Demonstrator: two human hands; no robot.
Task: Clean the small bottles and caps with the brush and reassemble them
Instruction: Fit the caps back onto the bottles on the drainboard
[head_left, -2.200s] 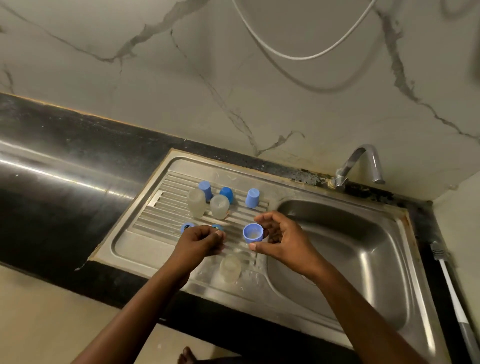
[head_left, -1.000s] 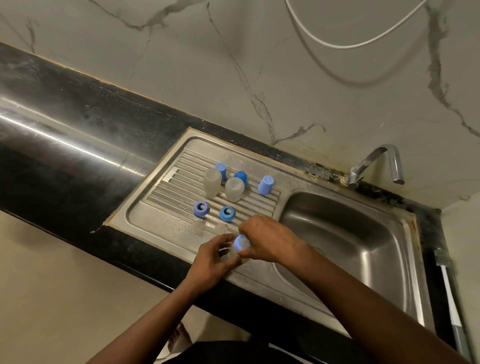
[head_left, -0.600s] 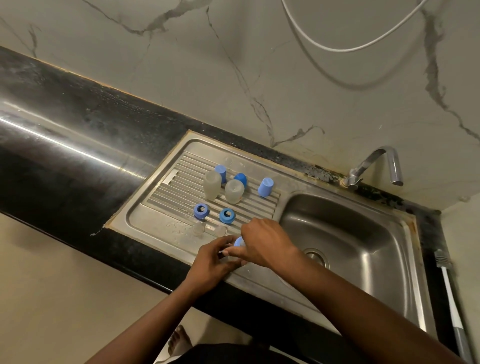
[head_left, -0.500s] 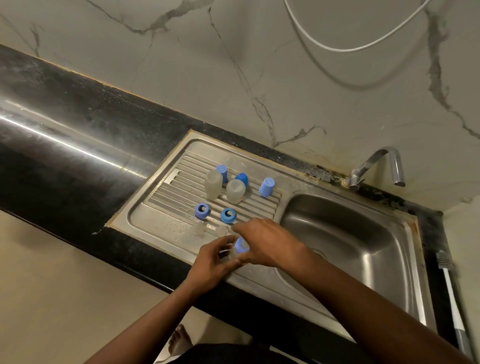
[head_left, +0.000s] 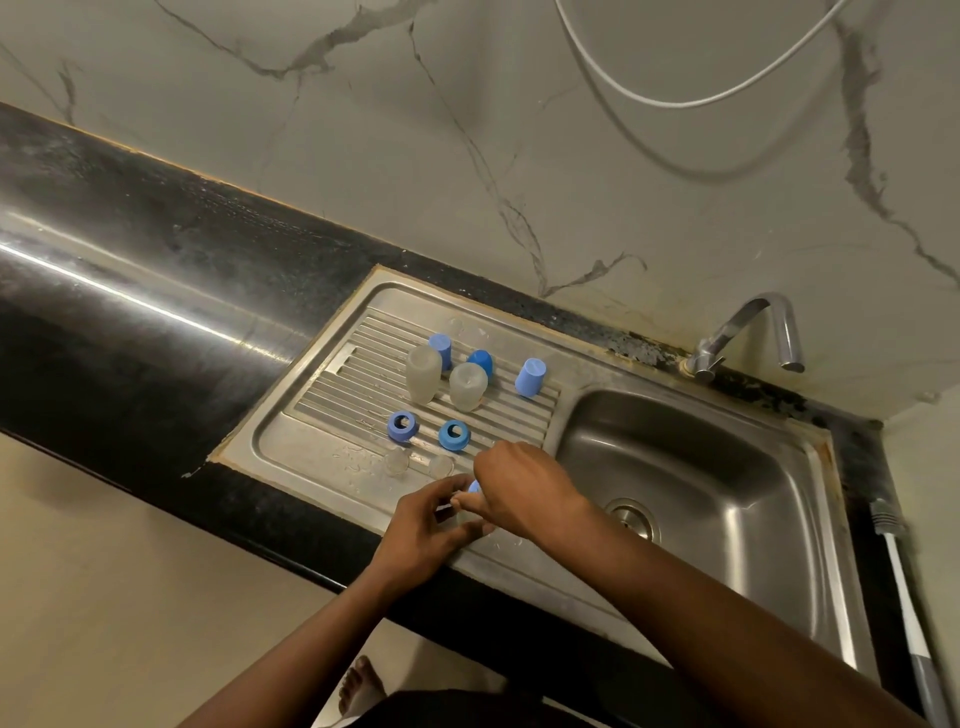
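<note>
My left hand (head_left: 423, 525) grips a small clear bottle (head_left: 466, 519) at the drainboard's front edge. My right hand (head_left: 522, 488) covers its top, fingers curled round a blue cap (head_left: 474, 487) of which only a sliver shows. On the ribbed drainboard (head_left: 332, 395) stand two upside-down clear bottles (head_left: 423, 374) (head_left: 467, 387), three blue caps (head_left: 440, 347) (head_left: 480, 360) (head_left: 530, 378) and two blue rings (head_left: 402, 426) (head_left: 454, 434). Two small clear pieces (head_left: 396, 461) (head_left: 440, 466) lie just in front of the rings.
The steel sink basin (head_left: 696, 499) with its drain (head_left: 634, 517) lies to the right, the tap (head_left: 748, 332) behind it. A long white-handled brush (head_left: 906, 613) lies along the counter's right edge. Black counter (head_left: 135, 312) stretches left; a white hose (head_left: 691, 98) hangs on the marble wall.
My right hand carried the blue cap down onto the clear bottle held by my left hand and has been turning on it. The camera view shifted slightly.
</note>
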